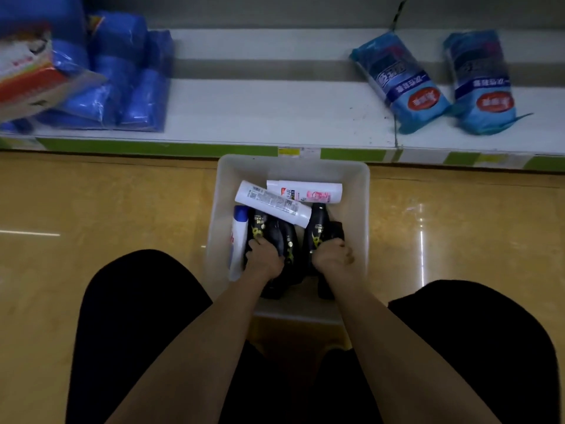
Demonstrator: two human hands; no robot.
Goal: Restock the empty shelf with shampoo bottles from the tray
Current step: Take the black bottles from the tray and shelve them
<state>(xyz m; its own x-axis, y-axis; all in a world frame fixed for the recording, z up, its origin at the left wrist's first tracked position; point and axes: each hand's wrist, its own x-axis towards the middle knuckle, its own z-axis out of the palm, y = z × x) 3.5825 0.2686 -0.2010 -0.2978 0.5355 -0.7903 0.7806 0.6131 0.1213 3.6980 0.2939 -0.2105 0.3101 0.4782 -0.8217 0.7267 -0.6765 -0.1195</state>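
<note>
A translucent white tray [357,209] sits on the floor against the low shelf [269,111]. It holds several shampoo bottles: two white ones [272,203] [305,191] lying across the far end, a white-and-blue one [238,237] at the left, and several black ones. My left hand [264,255] grips a black bottle [256,224] on the left side of the tray. My right hand [334,255] grips another black bottle [318,228] on the right side. The shelf's middle stretch is bare white board.
Blue plastic-wrapped packs [122,75] and a red-and-white pack [24,65] fill the shelf's left end. Two light-blue packets [400,84] [483,84] lie at its right end. My knees in black flank the tray on the glossy yellow floor [107,209].
</note>
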